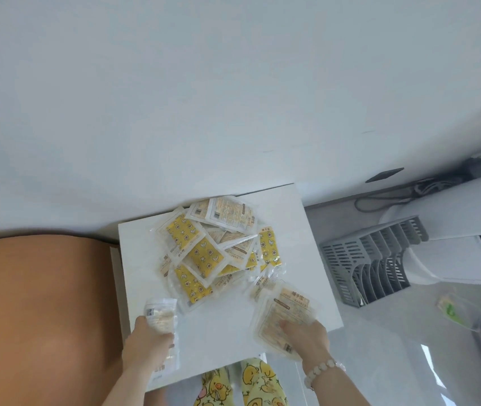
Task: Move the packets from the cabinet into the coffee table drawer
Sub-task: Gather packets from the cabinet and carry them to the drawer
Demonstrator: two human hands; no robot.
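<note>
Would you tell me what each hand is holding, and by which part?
Left hand grips a clear packet around its middle; right hand holds a beige packet by its near edge.

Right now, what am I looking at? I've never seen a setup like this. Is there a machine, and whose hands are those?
There is no machine here. A person wears a camera on the head, so this single picture looks down at their own two hands. A heap of packets, some with a yellow pattern, lies on a white surface. The left hand grips a small bundle of packets. The right hand, with a bead bracelet on its wrist, holds a flat stack of packets at the surface's near edge. To the right stands a grey slotted rack.
</note>
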